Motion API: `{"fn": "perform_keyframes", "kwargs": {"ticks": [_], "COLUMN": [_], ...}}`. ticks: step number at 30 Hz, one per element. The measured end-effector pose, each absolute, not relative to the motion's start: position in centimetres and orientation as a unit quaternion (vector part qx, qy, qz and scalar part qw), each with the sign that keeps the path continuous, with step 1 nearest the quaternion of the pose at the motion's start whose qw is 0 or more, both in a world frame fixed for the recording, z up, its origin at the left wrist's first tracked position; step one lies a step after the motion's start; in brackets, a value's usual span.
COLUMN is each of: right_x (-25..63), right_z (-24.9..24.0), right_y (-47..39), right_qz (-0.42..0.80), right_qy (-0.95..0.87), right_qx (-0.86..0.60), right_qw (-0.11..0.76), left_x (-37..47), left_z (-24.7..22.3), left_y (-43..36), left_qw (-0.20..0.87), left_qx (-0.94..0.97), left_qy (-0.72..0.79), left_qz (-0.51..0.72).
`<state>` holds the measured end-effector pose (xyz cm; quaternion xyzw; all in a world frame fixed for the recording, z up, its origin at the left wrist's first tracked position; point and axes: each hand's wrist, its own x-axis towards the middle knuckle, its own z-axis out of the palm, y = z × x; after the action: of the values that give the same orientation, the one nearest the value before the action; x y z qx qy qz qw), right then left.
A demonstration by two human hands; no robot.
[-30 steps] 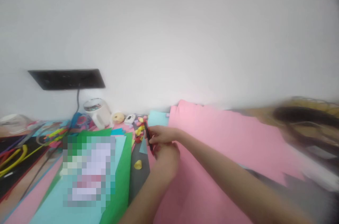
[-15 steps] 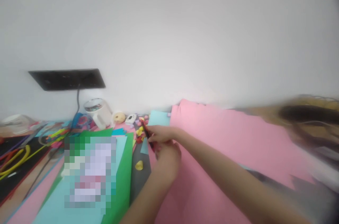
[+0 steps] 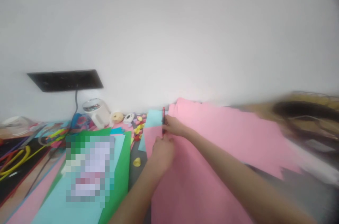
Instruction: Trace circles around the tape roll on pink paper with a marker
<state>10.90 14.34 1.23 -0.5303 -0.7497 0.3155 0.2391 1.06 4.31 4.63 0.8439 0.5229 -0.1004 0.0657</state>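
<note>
A slim red and black pen-like tool (image 3: pixel 163 115) points away from me at the left edge of the large pink paper (image 3: pixel 212 121). My right hand (image 3: pixel 174 126) is closed on it from the right side. Just below, my left hand (image 3: pixel 163 149) rests on the pink paper, close to the tool's near end. Its fingers are bent down and blurred, so their grip is unclear. Light blue paper (image 3: pixel 155 117) shows beyond the tool. A small yellow cup-shaped piece (image 3: pixel 137 162) lies left of my left hand.
Light blue and green sheets (image 3: pixel 120 171) lie on the left, partly pixelated. Behind them stand a white mug (image 3: pixel 97 112) and small colourful pieces (image 3: pixel 139 127). A cable drops from a black wall socket (image 3: pixel 66 80). A blurred dark object (image 3: pixel 304 111) is at far right.
The tool has moved right from over the grey table to the pink paper's edge and now points straight away. My hands, earlier bunched together, are slightly apart. The view has shifted slightly.
</note>
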Motion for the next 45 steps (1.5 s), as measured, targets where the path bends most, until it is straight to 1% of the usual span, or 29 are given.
{"fn": "perform_keyframes", "kwargs": {"ticks": [8,12,16,18,20,23,26,30,33,36,39,45], "right_x": [15.7,18.5,20.6,21.1,21.4,21.5,21.5,21.6,21.8,22.1,22.3,22.2], "right_z": [1.3,0.9,-0.4,-1.2,-1.8,-2.3,-2.4,-2.2,-2.6,-3.5,-4.2,-4.1], "right_y": [9.6,6.0,3.1,2.2,1.7,1.3,1.3,1.3,1.4,1.7,1.9,1.6], "right_qz": [0.401,0.434,0.45,0.472,0.499,0.513,0.494,0.411,0.365,0.357,0.377,0.414], "right_qy": [-0.66,-0.606,-0.507,-0.462,-0.446,-0.455,-0.477,-0.528,-0.574,-0.601,-0.602,-0.588], "right_qx": [-0.536,-0.532,-0.533,-0.507,-0.466,-0.43,-0.42,-0.452,-0.455,-0.448,-0.441,-0.426], "right_qw": [0.342,0.402,0.506,0.554,0.579,0.588,0.594,0.589,0.575,0.557,0.549,0.549], "left_x": [0.0,-0.6,-1.7,-2.0,-2.0,-1.0,0.9,3.7,5.1,5.6,5.4,5.1], "left_z": [6.5,5.6,3.9,3.3,3.1,3.3,2.8,0.9,-0.5,-1.3,-1.7,-1.6], "left_y": [4.0,3.7,3.1,2.5,1.7,0.6,-0.2,-0.4,0.0,0.3,0.5,0.2], "left_qw": [0.057,0.053,0.058,0.052,0.025,-0.032,-0.089,-0.193,-0.243,-0.245,-0.236,-0.196], "left_qx": [0.838,0.845,0.855,0.851,0.851,0.85,0.869,0.898,0.896,0.904,0.905,0.905], "left_qy": [0.529,0.521,0.508,0.515,0.516,0.518,0.484,0.391,0.367,0.348,0.353,0.375], "left_qz": [-0.12,-0.108,-0.089,-0.086,-0.097,-0.092,-0.045,-0.06,-0.06,-0.036,-0.01,-0.045]}}
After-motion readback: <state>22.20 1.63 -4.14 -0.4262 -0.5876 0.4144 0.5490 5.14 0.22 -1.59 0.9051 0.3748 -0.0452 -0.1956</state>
